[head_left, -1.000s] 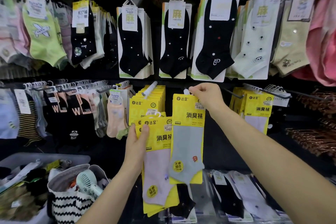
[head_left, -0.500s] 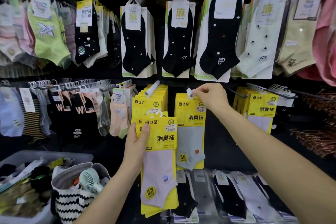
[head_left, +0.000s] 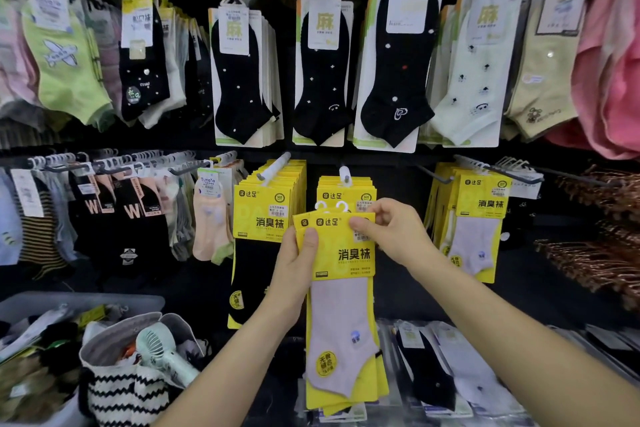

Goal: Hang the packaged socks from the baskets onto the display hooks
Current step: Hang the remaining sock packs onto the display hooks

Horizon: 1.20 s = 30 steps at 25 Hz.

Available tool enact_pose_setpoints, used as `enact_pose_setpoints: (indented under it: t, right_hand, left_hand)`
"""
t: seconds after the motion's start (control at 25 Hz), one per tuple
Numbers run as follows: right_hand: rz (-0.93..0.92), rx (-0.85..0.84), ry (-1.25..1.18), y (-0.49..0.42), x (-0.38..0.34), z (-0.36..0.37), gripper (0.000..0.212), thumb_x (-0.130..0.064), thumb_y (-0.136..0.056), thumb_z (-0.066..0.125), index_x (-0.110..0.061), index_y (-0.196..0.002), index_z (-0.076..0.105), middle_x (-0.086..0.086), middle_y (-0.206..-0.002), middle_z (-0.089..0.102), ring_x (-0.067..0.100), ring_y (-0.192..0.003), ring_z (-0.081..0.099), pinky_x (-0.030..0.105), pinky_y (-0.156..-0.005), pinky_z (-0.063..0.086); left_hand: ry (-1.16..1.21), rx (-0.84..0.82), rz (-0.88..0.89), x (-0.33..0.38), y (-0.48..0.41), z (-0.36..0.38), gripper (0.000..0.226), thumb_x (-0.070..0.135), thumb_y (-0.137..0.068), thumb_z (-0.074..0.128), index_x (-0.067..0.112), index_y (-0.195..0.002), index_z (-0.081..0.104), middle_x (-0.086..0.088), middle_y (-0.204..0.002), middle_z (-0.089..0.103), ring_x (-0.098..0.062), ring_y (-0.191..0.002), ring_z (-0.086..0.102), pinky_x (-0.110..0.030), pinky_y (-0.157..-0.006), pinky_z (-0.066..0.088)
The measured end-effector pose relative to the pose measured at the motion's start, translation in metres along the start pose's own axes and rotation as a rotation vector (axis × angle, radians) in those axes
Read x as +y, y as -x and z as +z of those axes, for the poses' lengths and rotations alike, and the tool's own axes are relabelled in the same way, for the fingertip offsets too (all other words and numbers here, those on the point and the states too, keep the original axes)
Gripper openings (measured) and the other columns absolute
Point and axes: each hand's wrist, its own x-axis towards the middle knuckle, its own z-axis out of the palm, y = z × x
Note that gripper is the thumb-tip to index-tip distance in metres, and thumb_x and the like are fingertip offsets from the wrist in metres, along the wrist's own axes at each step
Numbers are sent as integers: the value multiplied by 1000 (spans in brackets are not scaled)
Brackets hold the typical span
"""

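Head view: the left hand (head_left: 297, 255) grips a small stack of yellow card packs (head_left: 347, 398) holding pale lilac ankle socks, thumb laid across the left edge of the header and the remaining fingers hidden behind. The right hand (head_left: 393, 229) pinches the upper right corner of the front pack (head_left: 346, 255) between thumb and curled fingers. The stack is held upright in the air between both hands, in front of the display, and its white plastic hanger loops (head_left: 332, 206) stand up just above the grip. Directly above and behind the grip, a white-tipped display hook (head_left: 344, 174) carries a row of matching hung yellow packs (head_left: 346, 190); the hanger loops sit below the hook tip and are not on it. To the left of the grip, a second white-tipped hook (head_left: 275, 166) bears yellow packs of black socks (head_left: 263, 218), close beside the left hand. To the right of the grip, well apart, hang further yellow packs of lilac socks (head_left: 479, 229). Above the grip, a row of black ankle socks on white cards (head_left: 322, 73) hangs from the upper rail. Below and left of the grip stands a black-and-white zigzag fabric basket (head_left: 121, 397) containing a mint-green handheld fan (head_left: 162, 354), with a grey plastic bin (head_left: 69, 302) behind it holding mixed packaged goods.
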Motion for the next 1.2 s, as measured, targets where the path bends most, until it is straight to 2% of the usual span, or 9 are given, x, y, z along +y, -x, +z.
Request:
enact_pose_setpoints:
  t: [0.24, 0.36, 0.44, 0.52, 0.64, 0.72, 0.92, 1.08, 1.2]
  right_hand:
    - [-64, 4, 41, -4, -5, -3, 10, -28, -82, 70, -28, -78, 60, 7, -87, 68, 23, -79, 63, 43, -78, 55]
    - [-74, 58, 8, -13, -7, -6, 6, -25, -83, 69, -24, -81, 63, 9, -89, 70, 27, -86, 65, 45, -82, 54]
    - [-64, 115, -16, -21, -8, -10, 4, -22, -84, 68, -23, -82, 64, 7, -87, 70, 25, -86, 66, 43, -82, 54]
    - [-66, 143, -18, -31, -10, -12, 10, -22, -84, 67, -26, -76, 63, 3, -84, 69, 22, -84, 66, 39, -79, 54]
    - [-73, 151, 61, -44, -12, -7, 15, -26, -86, 65, -31, -72, 60, -4, -76, 66, 15, -77, 63, 30, -68, 51]
    - [-48, 151, 123, -50, -8, -3, 10, -30, -86, 64, -30, -76, 61, -6, -74, 62, 11, -71, 59, 24, -60, 46]
    - [-16, 172, 248, -57, 7, 6, 7, -37, -85, 63, -30, -83, 62, -10, -71, 54, 5, -64, 49, 24, -51, 35]
    - [23, 215, 264, -69, 9, 12, 9, -37, -86, 62, -29, -89, 62, -12, -71, 51, 5, -63, 49, 25, -52, 38]
    - [34, 215, 245, -78, 10, 14, 14, -35, -87, 62, -23, -94, 64, -13, -68, 50, 5, -62, 49, 25, -52, 39]
  left_hand:
    - [-47, 65, 3, -3, -4, 3, 16, 32, -95, 45, 30, -107, 55, 9, -107, 65, -1, -91, 65, -14, -68, 52]
    - [-117, 176, -13, -2, -9, -8, 40, 37, -96, 43, 25, -134, 43, 10, -138, 46, -8, -127, 45, -20, -99, 38]
    - [-128, 252, 0, -3, -11, -22, 41, 36, -97, 43, 23, -136, 41, 4, -140, 46, -18, -130, 43, -37, -109, 33]
    - [-77, 268, 24, -2, -9, -36, 24, 32, -97, 44, 26, -118, 53, 1, -123, 61, -20, -114, 58, -46, -96, 48]
    - [-61, 277, 31, -5, -3, -53, 15, 28, -98, 44, 30, -103, 58, 7, -100, 72, -16, -95, 68, -31, -69, 58]
    - [-50, 275, 22, -8, 2, -63, 16, 26, -98, 44, 30, -100, 59, 9, -93, 73, -14, -87, 70, -26, -61, 57]
    - [-58, 278, 19, -8, 6, -71, 16, 26, -96, 44, 30, -100, 60, 6, -94, 73, -12, -84, 71, -25, -60, 57]
    - [-72, 247, 44, -8, 1, -63, 16, 25, -97, 44, 29, -103, 58, 4, -99, 72, -15, -90, 70, -34, -71, 57]
    - [-106, 231, 67, -7, -4, -52, 17, 24, -98, 43, 25, -107, 57, 6, -102, 70, -14, -93, 67, -32, -74, 56]
